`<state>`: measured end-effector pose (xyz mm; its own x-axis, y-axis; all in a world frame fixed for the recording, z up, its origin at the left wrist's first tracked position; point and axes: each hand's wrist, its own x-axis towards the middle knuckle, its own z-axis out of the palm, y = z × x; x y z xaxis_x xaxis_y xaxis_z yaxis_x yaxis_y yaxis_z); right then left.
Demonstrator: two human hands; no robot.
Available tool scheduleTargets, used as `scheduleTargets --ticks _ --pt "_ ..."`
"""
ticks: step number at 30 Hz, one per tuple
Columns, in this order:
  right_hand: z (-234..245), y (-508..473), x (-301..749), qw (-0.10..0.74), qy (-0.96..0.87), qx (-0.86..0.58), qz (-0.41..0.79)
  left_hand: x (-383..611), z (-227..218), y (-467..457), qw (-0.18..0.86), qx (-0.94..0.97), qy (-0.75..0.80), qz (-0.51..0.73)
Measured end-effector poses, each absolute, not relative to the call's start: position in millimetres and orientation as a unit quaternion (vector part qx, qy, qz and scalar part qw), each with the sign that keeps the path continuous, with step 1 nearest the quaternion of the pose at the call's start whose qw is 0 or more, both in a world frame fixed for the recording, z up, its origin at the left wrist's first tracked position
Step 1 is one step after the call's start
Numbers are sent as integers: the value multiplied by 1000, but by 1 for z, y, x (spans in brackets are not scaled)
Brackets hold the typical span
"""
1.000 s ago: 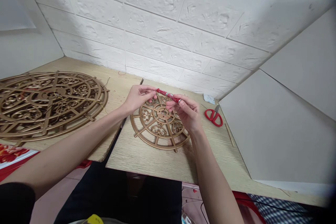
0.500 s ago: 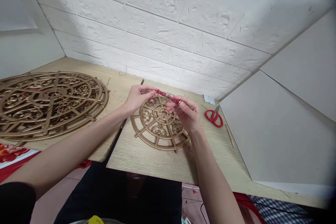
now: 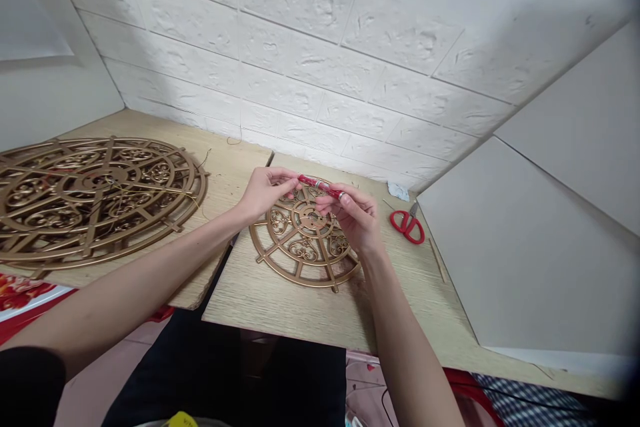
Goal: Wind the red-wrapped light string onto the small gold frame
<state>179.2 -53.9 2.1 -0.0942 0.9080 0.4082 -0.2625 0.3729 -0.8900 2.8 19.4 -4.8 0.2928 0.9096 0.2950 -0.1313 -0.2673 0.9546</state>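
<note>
A slim red pen [image 3: 320, 184] with silver bands is held level above the table, spanning both hands. My left hand [image 3: 267, 191] pinches its left end between thumb and fingertips. At the other end, my right hand [image 3: 354, 211] has its thumb and fingers closed around the pen. Below them, a round gold-coloured ornamental frame [image 3: 299, 268] with spokes and scrollwork lies flat on the wooden board; the hands cover part of its far side and right edge.
To the left lies a stack of larger gold round frames [image 3: 95, 213] with loose wires on top. Red-handled scissors [image 3: 407, 226] and a thin stick [image 3: 438, 260] lie at the right. A small pale packet [image 3: 398, 191] sits by the white brick-pattern wall [image 3: 310, 67].
My left hand has dipped slightly, and the pen's left end has come down a little with it. My right hand stays almost in place.
</note>
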Motion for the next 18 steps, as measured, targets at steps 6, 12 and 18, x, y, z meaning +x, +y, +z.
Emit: scheduleTargets --ticks 6,12,18 --pt "2 -54 180 609 -562 -284 481 3 -2 20 527 604 319 505" --pt "2 -55 179 601 -561 -299 483 3 1 20 532 593 332 505" --pt "4 -56 180 605 -564 -293 480 4 2 18 544 583 332 504"
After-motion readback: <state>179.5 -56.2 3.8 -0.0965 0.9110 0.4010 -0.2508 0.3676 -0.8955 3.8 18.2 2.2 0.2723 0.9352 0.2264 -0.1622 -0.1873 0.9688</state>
